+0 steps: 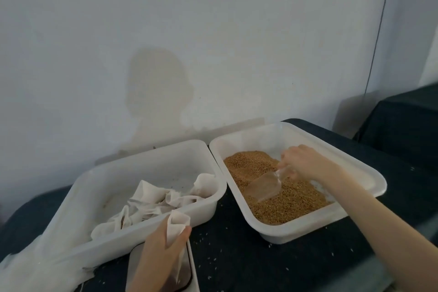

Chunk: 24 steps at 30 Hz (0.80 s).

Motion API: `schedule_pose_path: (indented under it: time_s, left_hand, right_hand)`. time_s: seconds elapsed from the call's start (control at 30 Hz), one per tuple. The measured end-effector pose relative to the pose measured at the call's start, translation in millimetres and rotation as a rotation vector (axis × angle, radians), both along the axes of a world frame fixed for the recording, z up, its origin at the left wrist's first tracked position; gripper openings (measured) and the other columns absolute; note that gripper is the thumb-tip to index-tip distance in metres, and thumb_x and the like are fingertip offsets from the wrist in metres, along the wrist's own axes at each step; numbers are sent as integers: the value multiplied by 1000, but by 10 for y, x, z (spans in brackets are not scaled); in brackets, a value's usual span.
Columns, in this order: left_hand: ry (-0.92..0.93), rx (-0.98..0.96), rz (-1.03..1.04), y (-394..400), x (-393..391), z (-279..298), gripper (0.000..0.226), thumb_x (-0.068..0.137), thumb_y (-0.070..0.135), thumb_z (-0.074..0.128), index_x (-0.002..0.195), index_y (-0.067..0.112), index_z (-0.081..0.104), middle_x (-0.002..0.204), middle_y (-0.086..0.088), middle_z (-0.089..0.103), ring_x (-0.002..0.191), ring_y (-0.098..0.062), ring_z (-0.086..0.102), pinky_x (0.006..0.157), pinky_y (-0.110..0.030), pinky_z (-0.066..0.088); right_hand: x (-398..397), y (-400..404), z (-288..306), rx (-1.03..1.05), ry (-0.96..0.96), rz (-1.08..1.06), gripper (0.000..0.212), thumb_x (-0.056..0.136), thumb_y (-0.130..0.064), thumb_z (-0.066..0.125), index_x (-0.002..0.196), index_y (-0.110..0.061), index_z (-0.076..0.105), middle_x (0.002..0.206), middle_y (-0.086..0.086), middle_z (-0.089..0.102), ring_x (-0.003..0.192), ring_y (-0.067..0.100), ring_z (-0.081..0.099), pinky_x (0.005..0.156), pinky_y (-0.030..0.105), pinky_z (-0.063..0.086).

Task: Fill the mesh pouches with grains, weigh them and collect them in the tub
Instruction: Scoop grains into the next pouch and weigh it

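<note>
Grains (279, 199) in the right tub (369, 173) are scooped with a clear scoop (265, 186) gripped by the right hand (303, 161), while a mesh pouch (176, 227) is pinched open by the left hand (161, 251) over the scale (192, 268).

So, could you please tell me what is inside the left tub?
The left tub holds a heap of white pouches, some showing dark contents through their openings. Their count is unclear, and whatever lies beneath them on the tub floor is covered.

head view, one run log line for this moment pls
left hand: holds pouch | right hand: scoop in grains
</note>
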<state>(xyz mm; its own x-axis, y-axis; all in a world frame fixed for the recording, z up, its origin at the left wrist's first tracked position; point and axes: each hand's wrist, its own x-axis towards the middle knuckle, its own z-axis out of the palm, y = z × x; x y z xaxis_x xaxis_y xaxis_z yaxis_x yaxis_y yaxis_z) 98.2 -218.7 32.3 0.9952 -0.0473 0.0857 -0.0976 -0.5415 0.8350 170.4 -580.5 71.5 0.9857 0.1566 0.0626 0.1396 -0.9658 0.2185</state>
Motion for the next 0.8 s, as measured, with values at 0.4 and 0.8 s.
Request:
schedule_pose_path:
  time_s: [0.4,0.8]
  left_hand:
    - [57,52,33,-42,-64,59,47,96,23,53,138,9,40,133,-11,51,122,-20,46,98,-25,32]
    - [54,-34,18,-93,-77,52,51,91,24,59,137,7,44,121,-9,58,110,-19,53,92,-23,40]
  right_hand:
    - [-239,-194,249,92,49,-43,28,85,-21,65,110,-33,66,110,-16,59,93,9,58,88,25,45]
    - [-213,-31,181,125,81,36,27,84,-22,69,111,-25,65,105,-12,65,89,7,59,89,21,45]
